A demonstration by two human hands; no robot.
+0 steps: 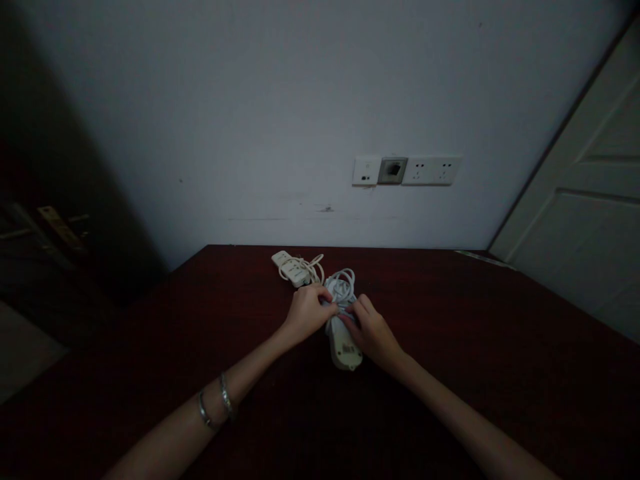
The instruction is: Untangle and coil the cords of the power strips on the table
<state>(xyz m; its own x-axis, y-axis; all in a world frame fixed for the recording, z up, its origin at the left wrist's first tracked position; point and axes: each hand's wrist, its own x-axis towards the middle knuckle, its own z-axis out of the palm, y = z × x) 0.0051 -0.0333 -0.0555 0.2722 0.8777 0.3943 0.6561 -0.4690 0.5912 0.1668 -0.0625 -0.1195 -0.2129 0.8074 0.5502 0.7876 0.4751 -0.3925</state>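
A white power strip (343, 347) lies on the dark red table (475, 347), its white cord (341, 285) bundled over its far end. My left hand (307, 313) is closed on the cord bundle from the left. My right hand (373, 333) grips the strip and cord from the right, fingers curled. A second white power strip (290, 267) with its own looped cord lies just beyond, near the table's far edge.
A pale wall rises behind the table with a row of wall sockets (406, 171). A white door (585, 220) stands at the right. A dark doorway with a brass handle (60, 230) is at the left. Two bracelets (216, 403) ring my left wrist.
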